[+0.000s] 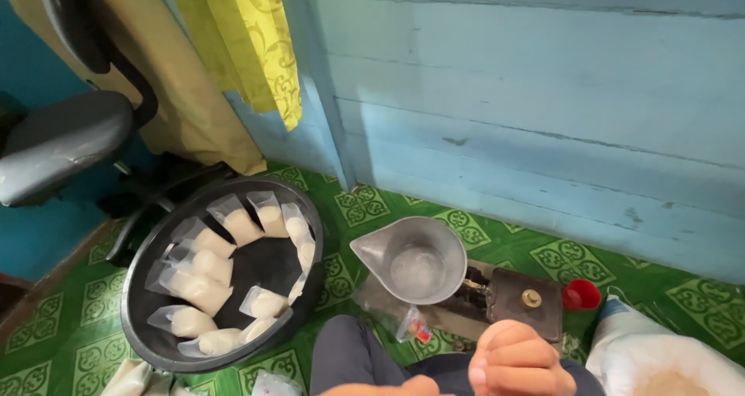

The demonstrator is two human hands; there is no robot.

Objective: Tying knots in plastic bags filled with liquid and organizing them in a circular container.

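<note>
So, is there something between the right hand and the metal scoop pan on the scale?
Nothing visible. The right hand is held closed low in the view, and the metal scoop pan on the scale lies just beyond it, with only open space between.

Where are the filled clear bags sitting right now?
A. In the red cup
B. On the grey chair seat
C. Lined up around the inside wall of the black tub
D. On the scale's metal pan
C: the small filled bags stand in a ring along the inner wall of the black tub, while the metal scale pan beside it holds no bags.
</note>
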